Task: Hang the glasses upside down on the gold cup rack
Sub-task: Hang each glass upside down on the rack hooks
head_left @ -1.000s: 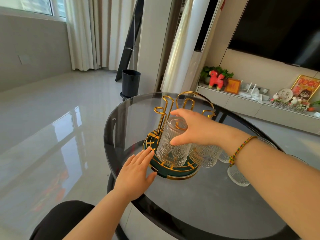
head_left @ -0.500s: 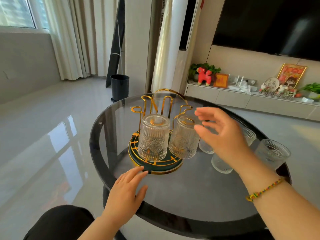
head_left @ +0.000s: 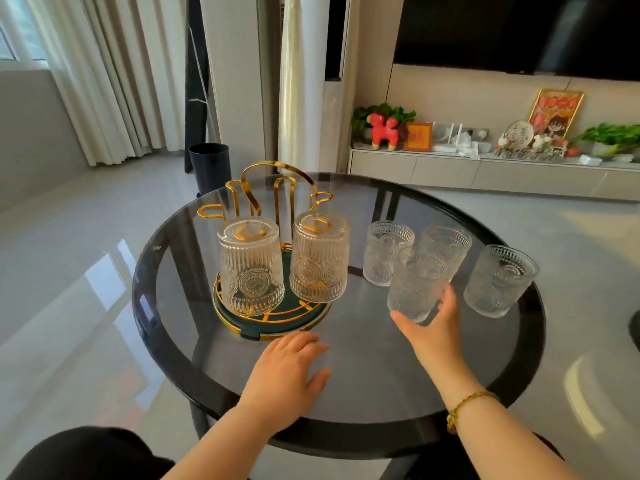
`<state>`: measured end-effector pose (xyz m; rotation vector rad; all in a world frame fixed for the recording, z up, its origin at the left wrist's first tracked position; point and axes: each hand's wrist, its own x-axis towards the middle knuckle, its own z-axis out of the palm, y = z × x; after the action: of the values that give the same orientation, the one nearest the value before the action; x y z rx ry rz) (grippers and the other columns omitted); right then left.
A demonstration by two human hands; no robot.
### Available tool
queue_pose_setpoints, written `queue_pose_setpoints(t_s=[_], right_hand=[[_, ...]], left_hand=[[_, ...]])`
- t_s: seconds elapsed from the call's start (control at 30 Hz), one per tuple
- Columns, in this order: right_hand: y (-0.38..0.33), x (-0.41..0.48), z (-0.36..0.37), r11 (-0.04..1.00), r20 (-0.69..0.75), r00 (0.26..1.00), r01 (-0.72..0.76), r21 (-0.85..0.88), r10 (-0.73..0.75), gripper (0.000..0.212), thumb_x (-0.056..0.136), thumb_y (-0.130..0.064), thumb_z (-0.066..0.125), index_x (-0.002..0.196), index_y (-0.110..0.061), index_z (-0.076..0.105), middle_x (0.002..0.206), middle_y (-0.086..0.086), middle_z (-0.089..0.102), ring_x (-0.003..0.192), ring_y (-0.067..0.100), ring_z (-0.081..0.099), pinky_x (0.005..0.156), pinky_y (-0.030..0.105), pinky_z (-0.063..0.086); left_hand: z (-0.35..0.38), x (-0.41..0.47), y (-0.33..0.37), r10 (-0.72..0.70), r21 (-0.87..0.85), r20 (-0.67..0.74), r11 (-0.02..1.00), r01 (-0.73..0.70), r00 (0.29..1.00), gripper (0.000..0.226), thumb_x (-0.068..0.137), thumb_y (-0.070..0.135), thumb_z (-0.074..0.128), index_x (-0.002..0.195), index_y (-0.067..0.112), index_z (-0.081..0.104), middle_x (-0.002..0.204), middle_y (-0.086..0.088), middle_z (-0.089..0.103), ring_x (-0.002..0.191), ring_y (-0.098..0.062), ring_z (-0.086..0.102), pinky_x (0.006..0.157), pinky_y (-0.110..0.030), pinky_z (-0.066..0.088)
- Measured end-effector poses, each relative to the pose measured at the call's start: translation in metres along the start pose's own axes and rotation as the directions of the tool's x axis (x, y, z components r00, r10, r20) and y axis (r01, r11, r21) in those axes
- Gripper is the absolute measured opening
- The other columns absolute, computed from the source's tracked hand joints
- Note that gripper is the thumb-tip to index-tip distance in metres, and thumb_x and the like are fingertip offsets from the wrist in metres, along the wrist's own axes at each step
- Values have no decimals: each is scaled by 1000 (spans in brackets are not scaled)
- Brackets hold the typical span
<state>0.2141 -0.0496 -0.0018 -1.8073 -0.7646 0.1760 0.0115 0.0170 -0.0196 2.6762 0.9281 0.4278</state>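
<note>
Head view. Two ribbed glasses hang upside down on the gold cup rack (head_left: 273, 195): left hung glass (head_left: 250, 270) and right hung glass (head_left: 320, 259), both over the green tray base (head_left: 277, 320).

Change since a second ago: the right hand (head_left: 431, 329) has left the rack, where it was seating the second glass, and crossed to the upright glasses on the round glass counter (head_left: 363, 372). It now curls loosely around the base of the nearest upright glass (head_left: 417, 284), thumb on the left, fingers (head_left: 450, 299) on the right; whether the grip is firm I cannot tell.

Left hand (head_left: 289, 367) stays flat on the counter, fingers spread, holding nothing, just in front of the tray.

Three more upright glasses wait: back-left (head_left: 386, 252), back-middle (head_left: 446, 244), far right (head_left: 498, 280).

Judgement: two of six hung; third pickup in hand; it needs inverting before hanging.

Writing: a gold-framed picture (head_left: 556, 112) on the far shelf shows red characters, not legible. No marks visible on the glasses.
</note>
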Motion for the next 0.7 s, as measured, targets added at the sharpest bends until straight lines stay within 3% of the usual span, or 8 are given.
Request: queue_pose_setpoints(t_s=[0.13,0.23,0.4,0.53,0.6,0.7], right_hand=[[9,14,10,998,10,998,-63,-27,63,99,60,-19,78,137,-11,17,141,14,37,127,29,38,105,42,34],[10,23,15,989,-42,991,-132,-68,129,99,61,-26,77,137,-13,16,136,14,44,121,33,44,98,41,39],[11,28,17,981,-63,985,-166,-97,160,86,61,-30,76,129,-12,27,127,14,52,113,36,49,90,39,41],[7,22,10,981,-25,984,-174,83,177,74,61,-22,76,122,-16,33,120,8,52,100,23,51,77,30,40],[4,17,1,975,13,990,-140,172,140,70,63,-17,75,121,-19,35,118,3,50,99,17,48,78,27,38],[-4,10,-19,989,99,993,-72,130,60,72,63,-18,75,124,-23,36,116,-5,43,105,12,43,83,27,36]], left_hand=[[4,2,-4,22,16,-13,1000,-21,1000,41,89,43,41,128,30,39,142,10,37,133,-8,27,110,-26,17],[4,4,-3,36,-3,-79,999,-37,996,38,86,39,51,121,26,50,135,6,48,128,-14,40,108,-31,28],[7,3,-7,-2,-25,-12,1000,2,1000,41,89,44,41,128,33,39,142,12,36,133,-6,25,111,-26,17],[6,3,-6,-5,-12,6,1000,5,1000,41,89,45,39,129,34,36,143,13,34,133,-5,24,111,-25,15],[6,2,-6,-8,-11,7,1000,8,1000,41,89,45,39,129,34,36,143,13,34,133,-5,24,111,-25,16],[4,3,-4,-19,-19,13,1000,19,1000,41,89,45,39,129,34,36,143,13,35,133,-6,25,111,-27,17]])
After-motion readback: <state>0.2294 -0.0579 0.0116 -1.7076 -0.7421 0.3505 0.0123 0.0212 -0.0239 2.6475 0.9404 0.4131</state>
